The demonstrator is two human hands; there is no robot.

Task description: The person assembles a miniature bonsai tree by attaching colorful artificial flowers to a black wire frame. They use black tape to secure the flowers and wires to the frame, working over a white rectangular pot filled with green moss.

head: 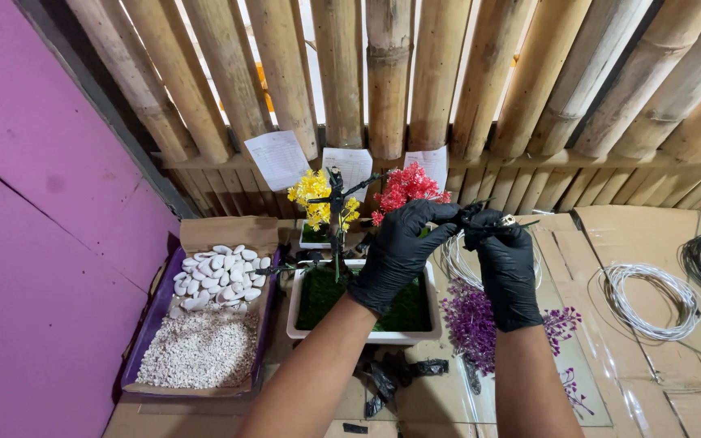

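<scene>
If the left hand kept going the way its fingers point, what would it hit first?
The left hand points up and right; its fingers already meet the right hand at the dark wire. Beyond that, likely the bamboo wall; depth is unclear.

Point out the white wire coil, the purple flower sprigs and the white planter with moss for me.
white wire coil [649,302], head view, on the coil's strands at the right.
purple flower sprigs [470,320], head view, middle of the main purple cluster.
white planter [295,304], head view, on its left rim.
</scene>
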